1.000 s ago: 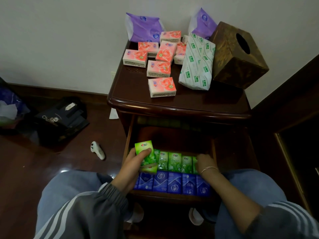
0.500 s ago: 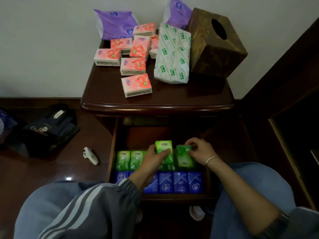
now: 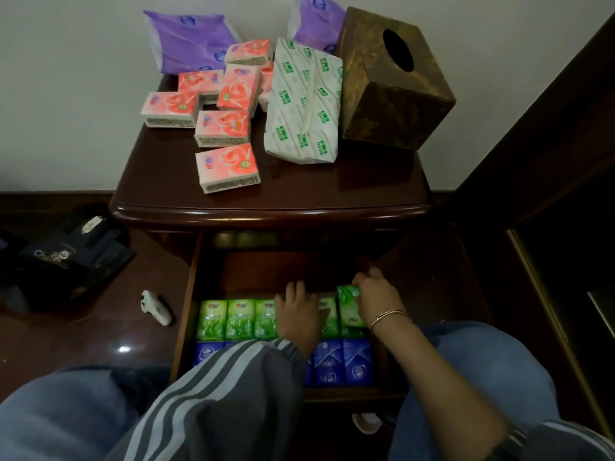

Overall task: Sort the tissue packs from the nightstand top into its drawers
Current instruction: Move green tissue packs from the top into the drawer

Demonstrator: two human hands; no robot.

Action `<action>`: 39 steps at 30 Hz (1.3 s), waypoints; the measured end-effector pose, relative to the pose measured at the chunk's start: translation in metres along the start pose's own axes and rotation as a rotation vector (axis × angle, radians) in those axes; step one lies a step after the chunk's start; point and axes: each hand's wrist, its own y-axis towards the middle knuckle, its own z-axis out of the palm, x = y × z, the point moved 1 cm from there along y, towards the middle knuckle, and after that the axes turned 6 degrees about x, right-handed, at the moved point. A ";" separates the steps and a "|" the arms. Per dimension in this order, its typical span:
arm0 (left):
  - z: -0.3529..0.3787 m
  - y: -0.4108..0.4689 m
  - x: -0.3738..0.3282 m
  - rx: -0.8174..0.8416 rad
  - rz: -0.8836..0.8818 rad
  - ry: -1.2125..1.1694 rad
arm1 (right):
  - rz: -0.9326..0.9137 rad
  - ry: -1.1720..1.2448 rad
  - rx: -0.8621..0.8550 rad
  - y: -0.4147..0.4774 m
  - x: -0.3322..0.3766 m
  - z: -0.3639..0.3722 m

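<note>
A dark wooden nightstand (image 3: 299,207) fills the upper middle of my view, and its drawer (image 3: 266,264) is pulled open toward me at 6 o'clock. A second ago my feed showed the left hand carrying a green pack at the row's 9 o'clock end. Now that left hand (image 3: 299,316) lies over the middle of the green row with nothing lifted, and I cannot tell whether its fingers press flat or grip a pack beneath. At its 3 o'clock the right hand (image 3: 379,301) pinches the top of one green pack (image 3: 349,309), tilted up at the row's right end. I judge the green sort nearly done, with the packs on the top next. Counts, by size:

- one brown tissue box (image 3: 389,104) at 1 o'clock on the top
- one white-and-green pack (image 3: 303,111) just beside it, at its 9 o'clock
- two purple packs (image 3: 186,41) along the back edge at 12 o'clock
- seven pink packs (image 3: 223,128) clustered at 11 o'clock, one half hidden

In the drawer, the back row of green packs (image 3: 241,319) shows three clear at left and one between the hands, plus the held one. The front row of blue packs (image 3: 342,361) shows three plainly, and the sleeve (image 3: 233,377) covers the rest.
</note>
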 end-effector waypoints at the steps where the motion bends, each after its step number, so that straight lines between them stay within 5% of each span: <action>1: 0.002 0.002 0.003 0.011 0.038 0.017 | -0.012 -0.009 0.010 0.001 0.000 0.001; 7: 0.007 0.010 0.016 0.012 0.277 0.026 | -0.021 -0.191 0.108 0.009 0.012 0.022; 19: 0.009 0.014 0.036 0.247 0.335 -0.006 | -0.137 -0.277 0.214 0.026 0.007 0.053; 27: 0.007 0.014 0.035 0.246 0.323 0.032 | -0.184 -0.350 0.278 0.024 0.005 0.045; 35: -0.062 -0.026 0.052 0.164 0.361 -0.333 | -0.283 -0.319 -0.043 -0.018 0.016 -0.013; 39: -0.128 -0.059 0.072 0.000 0.467 -0.442 | -0.378 -0.219 -0.448 -0.061 0.018 -0.063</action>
